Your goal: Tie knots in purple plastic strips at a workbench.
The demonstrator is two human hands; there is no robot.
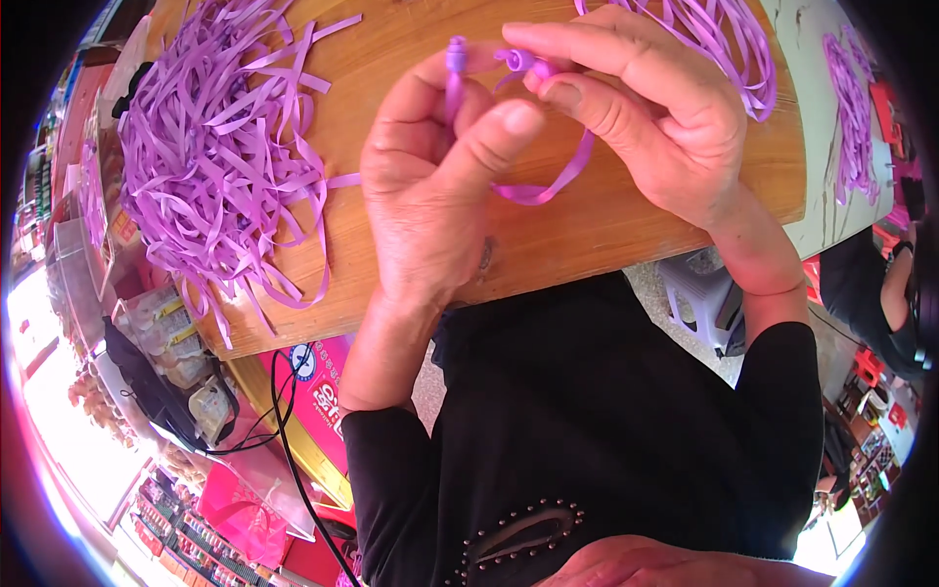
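My right hand [665, 117] pinches a small purple plastic connector [518, 62] between thumb and fingertips. My left hand [430, 186] is beside it, thumb stretched toward the right hand, fingers curled with a purple lanyard strap [548, 192] running through them. A second small purple connector piece [456, 55] stands up at the left fingertips, on an end of the strap. Apart from each other, the two connector pieces are held above the table, and the strap loops down between the hands. How the left fingers grip the strap is partly hidden.
A large tangled heap of purple straps [220, 157] covers the left of the wooden table [626, 230]. Another bundle of straps [729, 44] lies at the far right, and more straps [851, 122] hang over a white surface. A black cable [284, 430] runs below the table's left edge.
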